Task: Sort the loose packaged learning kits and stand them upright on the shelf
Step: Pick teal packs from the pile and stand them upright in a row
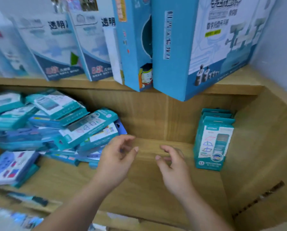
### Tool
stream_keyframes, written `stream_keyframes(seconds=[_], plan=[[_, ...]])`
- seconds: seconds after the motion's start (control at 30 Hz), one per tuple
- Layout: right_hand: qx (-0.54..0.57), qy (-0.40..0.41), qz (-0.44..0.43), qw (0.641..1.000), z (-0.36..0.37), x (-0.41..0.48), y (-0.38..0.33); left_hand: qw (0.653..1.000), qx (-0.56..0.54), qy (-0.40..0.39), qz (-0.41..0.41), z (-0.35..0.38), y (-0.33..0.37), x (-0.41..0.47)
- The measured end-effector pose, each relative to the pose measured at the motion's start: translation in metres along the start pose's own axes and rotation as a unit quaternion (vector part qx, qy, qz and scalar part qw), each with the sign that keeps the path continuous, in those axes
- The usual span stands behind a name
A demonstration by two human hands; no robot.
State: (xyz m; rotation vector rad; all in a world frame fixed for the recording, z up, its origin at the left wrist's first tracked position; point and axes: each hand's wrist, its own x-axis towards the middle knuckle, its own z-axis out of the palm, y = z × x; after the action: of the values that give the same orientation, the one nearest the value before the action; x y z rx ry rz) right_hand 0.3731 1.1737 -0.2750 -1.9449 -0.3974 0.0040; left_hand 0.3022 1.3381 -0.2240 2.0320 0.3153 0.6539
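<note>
Learning kits (56, 124) lie heaped at the left of the shelf (147, 189). Just beside them the left hand (117, 157) and right hand (171, 162) hover, each grip loosely spread and holding nothing. Upright kits (212, 140) stand at the right.

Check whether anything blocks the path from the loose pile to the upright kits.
Nothing visible. Bare brown cardboard shelf floor lies between the jumbled pile of teal packaged kits and the upright teal kits; the left hand and right hand hover there, empty.
</note>
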Motion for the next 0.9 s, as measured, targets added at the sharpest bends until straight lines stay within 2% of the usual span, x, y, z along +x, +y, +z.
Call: stream_keyframes(seconds=[0.13,0.33,0.5,0.6,0.7,0.8,0.9], plan=[[0.011,-0.053,-0.03,0.998,0.04,0.008,-0.031,0.997,-0.008,0.074,-0.036,-0.064,-0.016,0.002],[-0.039,-0.052,-0.111,0.992,0.088,0.03,-0.088,0.984,0.051,0.162,-0.045,-0.144,-0.049,0.012],[-0.075,-0.044,-0.152,0.985,0.126,0.049,-0.149,0.978,0.095,0.182,0.039,-0.204,-0.056,0.041],[-0.086,-0.06,-0.143,0.984,0.151,0.056,-0.178,0.968,0.165,0.155,0.112,-0.237,-0.061,0.067],[-0.107,-0.083,-0.133,0.982,0.175,0.061,-0.196,0.945,0.257,0.089,0.179,-0.26,-0.075,0.096],[-0.122,-0.079,-0.126,0.981,0.194,0.066,-0.204,0.941,0.281,0.03,0.187,-0.271,-0.089,0.114],[-0.117,-0.042,-0.125,0.984,0.206,0.069,-0.205,0.936,0.283,0.017,0.21,-0.271,-0.099,0.121]])
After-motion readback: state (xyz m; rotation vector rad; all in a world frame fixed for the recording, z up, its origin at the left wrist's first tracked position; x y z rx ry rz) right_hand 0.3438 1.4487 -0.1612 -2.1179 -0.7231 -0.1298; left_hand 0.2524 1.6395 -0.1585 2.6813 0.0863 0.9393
